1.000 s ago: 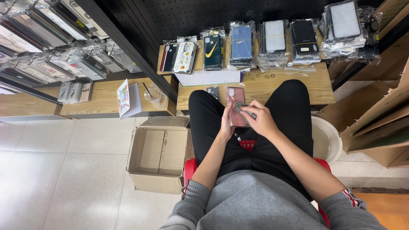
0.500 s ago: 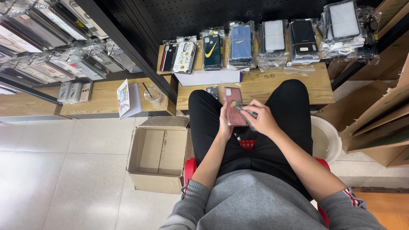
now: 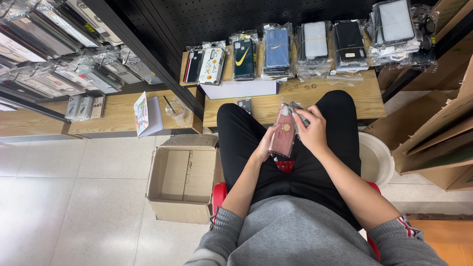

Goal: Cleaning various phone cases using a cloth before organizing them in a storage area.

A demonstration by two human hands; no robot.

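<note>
We held the pink phone case [image 3: 283, 135] in both hands, left hand [image 3: 263, 148] cradling, right hand [image 3: 311, 130] fingers closed round its clear wrapper [image 3: 298, 111], still to be worked free.

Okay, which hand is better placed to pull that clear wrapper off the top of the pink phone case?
Right. The right hand already pinches the clear wrapper at the top of the pink phone case, while the left hand cradles the case's side.

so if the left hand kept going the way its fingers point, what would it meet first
The left hand already touches the pink phone case. Past that, its fingers point up and away toward the wooden shelf, probably its front edge first, though depth is unclear.
</note>
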